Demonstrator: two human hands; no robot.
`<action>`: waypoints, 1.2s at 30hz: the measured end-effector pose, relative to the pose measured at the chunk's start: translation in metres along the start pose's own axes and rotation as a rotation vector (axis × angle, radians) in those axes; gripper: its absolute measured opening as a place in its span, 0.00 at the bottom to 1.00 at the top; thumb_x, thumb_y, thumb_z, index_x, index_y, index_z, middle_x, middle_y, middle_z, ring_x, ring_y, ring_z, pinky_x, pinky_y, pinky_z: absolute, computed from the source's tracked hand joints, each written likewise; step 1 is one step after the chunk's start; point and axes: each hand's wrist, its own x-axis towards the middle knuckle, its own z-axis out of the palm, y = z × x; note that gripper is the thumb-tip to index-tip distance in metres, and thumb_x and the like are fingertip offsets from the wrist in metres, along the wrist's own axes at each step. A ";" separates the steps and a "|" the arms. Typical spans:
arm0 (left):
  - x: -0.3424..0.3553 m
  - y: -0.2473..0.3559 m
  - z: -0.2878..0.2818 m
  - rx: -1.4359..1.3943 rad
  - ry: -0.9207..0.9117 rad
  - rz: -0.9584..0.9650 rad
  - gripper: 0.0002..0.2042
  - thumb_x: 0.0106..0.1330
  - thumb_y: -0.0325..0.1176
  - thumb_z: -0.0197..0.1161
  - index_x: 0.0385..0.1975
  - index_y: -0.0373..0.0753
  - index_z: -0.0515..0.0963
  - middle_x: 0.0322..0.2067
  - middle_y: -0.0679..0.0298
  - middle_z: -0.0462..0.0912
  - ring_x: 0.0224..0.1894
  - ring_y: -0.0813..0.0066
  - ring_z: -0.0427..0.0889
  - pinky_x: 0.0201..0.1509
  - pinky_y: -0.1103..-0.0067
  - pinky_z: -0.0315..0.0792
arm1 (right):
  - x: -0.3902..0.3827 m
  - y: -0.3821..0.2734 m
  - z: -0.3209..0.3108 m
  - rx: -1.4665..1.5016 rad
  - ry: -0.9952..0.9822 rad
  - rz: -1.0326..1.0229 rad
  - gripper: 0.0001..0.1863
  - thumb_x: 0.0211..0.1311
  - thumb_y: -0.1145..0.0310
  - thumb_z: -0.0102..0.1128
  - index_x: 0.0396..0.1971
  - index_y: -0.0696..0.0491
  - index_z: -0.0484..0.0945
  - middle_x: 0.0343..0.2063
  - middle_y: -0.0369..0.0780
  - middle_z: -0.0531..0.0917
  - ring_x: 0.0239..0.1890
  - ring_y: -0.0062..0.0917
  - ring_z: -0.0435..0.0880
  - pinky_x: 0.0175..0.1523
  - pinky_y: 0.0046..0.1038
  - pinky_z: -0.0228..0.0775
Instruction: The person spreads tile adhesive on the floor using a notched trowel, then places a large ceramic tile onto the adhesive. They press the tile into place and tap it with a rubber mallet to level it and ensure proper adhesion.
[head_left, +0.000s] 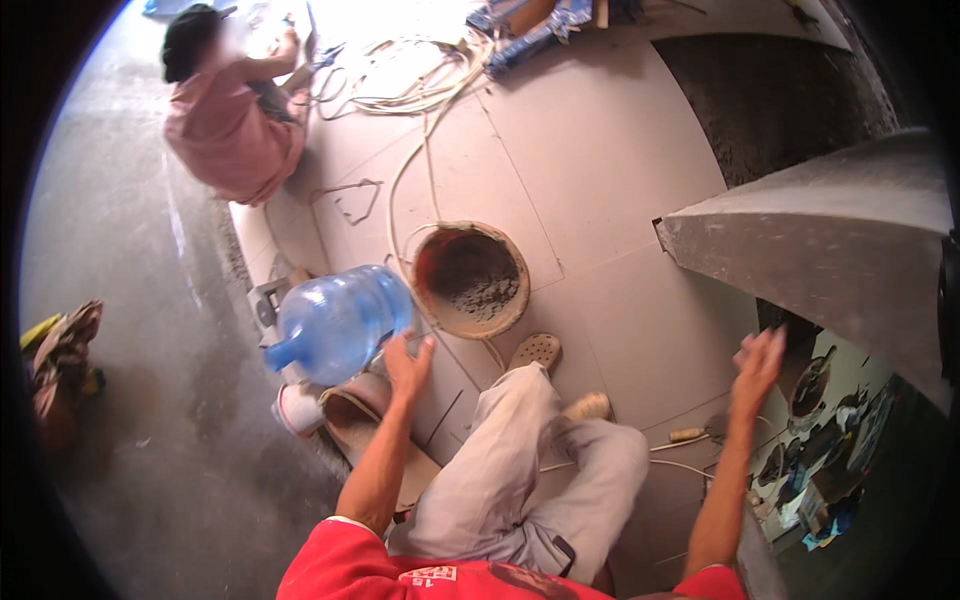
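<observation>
My left hand [410, 365] is held beside the lower right of a blue plastic water jug [335, 315] lying on its side, fingers apart; whether it touches the jug I cannot tell. My right hand [758, 365] is raised at the right, fingers extended and holding nothing, near the dark gap below a grey slanted slab [800, 240]. In front of my legs stands a round bucket [470, 280] with grey crumbly material inside. Below the jug are a white container [300, 405] and a curved scoop-like piece [345, 430].
A person in pink [230, 130] crouches at upper left. Coiled cable [410, 70] runs across the tiles [610, 150] past the bucket. Blue-wrapped boards [540, 35] are at the top, a cloth heap [60, 360] at far left. A wooden-handled tool [688, 434] and clutter [830, 450] lie right.
</observation>
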 end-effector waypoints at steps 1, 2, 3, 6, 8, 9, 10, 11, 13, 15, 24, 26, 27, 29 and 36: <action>-0.031 0.013 -0.015 -0.013 -0.004 -0.018 0.26 0.63 0.46 0.73 0.52 0.31 0.81 0.52 0.43 0.82 0.59 0.46 0.76 0.67 0.60 0.68 | -0.027 0.015 -0.011 -0.030 -0.091 0.119 0.37 0.81 0.55 0.51 0.79 0.59 0.54 0.69 0.54 0.73 0.68 0.38 0.77 0.68 0.35 0.73; -0.059 0.025 -0.031 -0.031 -0.011 -0.033 0.25 0.63 0.46 0.73 0.52 0.31 0.82 0.52 0.43 0.83 0.59 0.46 0.77 0.67 0.60 0.68 | -0.055 0.034 -0.019 -0.385 -0.142 -0.127 0.38 0.81 0.52 0.52 0.80 0.56 0.53 0.71 0.50 0.71 0.69 0.39 0.75 0.68 0.36 0.71; -0.084 0.038 -0.047 -0.049 -0.067 -0.059 0.25 0.63 0.46 0.73 0.51 0.30 0.83 0.51 0.44 0.84 0.58 0.46 0.78 0.66 0.61 0.69 | -0.091 0.055 -0.033 -0.384 -0.253 -0.129 0.37 0.80 0.54 0.53 0.78 0.58 0.56 0.74 0.53 0.66 0.74 0.44 0.69 0.76 0.39 0.60; -0.147 0.065 -0.096 -0.158 -0.254 -0.230 0.24 0.64 0.46 0.72 0.48 0.30 0.84 0.48 0.45 0.87 0.55 0.49 0.83 0.63 0.63 0.73 | -0.200 0.116 -0.089 -0.794 -0.590 0.254 0.37 0.73 0.49 0.60 0.72 0.60 0.68 0.67 0.59 0.72 0.70 0.53 0.70 0.74 0.47 0.60; -0.183 0.073 -0.124 -0.302 -0.391 -0.483 0.23 0.65 0.46 0.72 0.47 0.30 0.86 0.46 0.47 0.89 0.52 0.53 0.86 0.60 0.65 0.76 | -0.257 0.141 -0.137 -0.704 -0.707 0.521 0.33 0.73 0.51 0.60 0.68 0.58 0.72 0.60 0.57 0.80 0.63 0.51 0.78 0.68 0.47 0.68; -0.202 0.073 -0.137 -0.264 -0.409 -0.541 0.23 0.65 0.47 0.71 0.47 0.30 0.86 0.46 0.47 0.89 0.51 0.55 0.87 0.59 0.66 0.76 | -0.281 0.145 -0.163 -0.644 -0.727 0.838 0.30 0.74 0.53 0.59 0.67 0.59 0.74 0.63 0.59 0.78 0.68 0.53 0.75 0.73 0.47 0.63; -0.214 0.071 -0.145 -0.235 -0.424 -0.591 0.23 0.65 0.47 0.71 0.47 0.31 0.86 0.45 0.48 0.90 0.49 0.57 0.88 0.58 0.67 0.77 | -0.294 0.145 -0.186 -0.687 -0.781 0.795 0.29 0.74 0.52 0.59 0.65 0.56 0.76 0.53 0.53 0.81 0.54 0.45 0.78 0.58 0.44 0.68; -0.224 0.067 -0.151 -0.204 -0.438 -0.639 0.23 0.66 0.48 0.70 0.46 0.31 0.87 0.44 0.49 0.91 0.48 0.59 0.89 0.56 0.68 0.78 | -0.299 0.140 -0.203 -0.755 -0.812 0.793 0.27 0.74 0.50 0.60 0.63 0.53 0.77 0.43 0.48 0.85 0.39 0.36 0.82 0.43 0.42 0.73; -0.235 0.056 -0.157 -0.253 -0.465 -0.711 0.24 0.66 0.51 0.69 0.46 0.34 0.88 0.44 0.51 0.91 0.48 0.64 0.89 0.56 0.70 0.78 | -0.296 0.116 -0.231 -0.723 -0.754 0.888 0.24 0.74 0.48 0.60 0.58 0.50 0.79 0.31 0.42 0.87 0.23 0.27 0.85 0.27 0.37 0.76; -0.229 0.045 -0.154 -0.344 -0.410 -0.679 0.24 0.66 0.52 0.69 0.46 0.34 0.88 0.43 0.51 0.91 0.48 0.65 0.89 0.55 0.71 0.78 | -0.272 0.078 -0.240 -0.551 -0.588 0.927 0.22 0.74 0.48 0.60 0.55 0.49 0.81 0.29 0.41 0.87 0.22 0.25 0.84 0.25 0.32 0.74; -0.060 0.048 -0.106 -0.341 -0.363 -0.382 0.25 0.69 0.52 0.67 0.51 0.34 0.85 0.41 0.51 0.89 0.41 0.59 0.88 0.47 0.67 0.80 | -0.125 -0.090 -0.116 -0.222 -0.483 0.414 0.21 0.74 0.57 0.59 0.58 0.55 0.81 0.46 0.40 0.86 0.36 0.26 0.90 0.35 0.29 0.84; -0.010 0.056 -0.109 -0.334 -0.429 -0.382 0.24 0.69 0.51 0.66 0.51 0.34 0.84 0.39 0.52 0.87 0.40 0.59 0.87 0.44 0.67 0.79 | -0.107 -0.118 -0.069 -0.216 -0.549 0.382 0.21 0.73 0.57 0.60 0.58 0.54 0.81 0.45 0.39 0.87 0.37 0.25 0.90 0.35 0.28 0.83; 0.014 0.060 -0.113 -0.336 -0.458 -0.394 0.24 0.69 0.50 0.66 0.51 0.34 0.83 0.39 0.53 0.87 0.39 0.60 0.86 0.43 0.67 0.79 | -0.093 -0.133 -0.041 -0.211 -0.564 0.362 0.21 0.73 0.57 0.60 0.59 0.53 0.81 0.44 0.38 0.87 0.38 0.25 0.90 0.35 0.28 0.83; 0.061 0.067 -0.129 -0.345 -0.504 -0.427 0.22 0.69 0.49 0.66 0.51 0.35 0.82 0.37 0.54 0.85 0.37 0.60 0.85 0.40 0.67 0.78 | -0.085 -0.160 0.013 -0.260 -0.605 0.440 0.22 0.71 0.54 0.61 0.57 0.53 0.83 0.43 0.40 0.88 0.38 0.31 0.91 0.37 0.32 0.83; 0.270 0.102 -0.228 -0.786 -0.285 -0.872 0.19 0.71 0.45 0.65 0.50 0.36 0.78 0.32 0.58 0.80 0.31 0.63 0.81 0.30 0.68 0.76 | -0.001 -0.311 0.160 -0.614 -0.692 0.143 0.27 0.68 0.46 0.61 0.53 0.54 0.85 0.44 0.54 0.88 0.49 0.42 0.89 0.53 0.38 0.78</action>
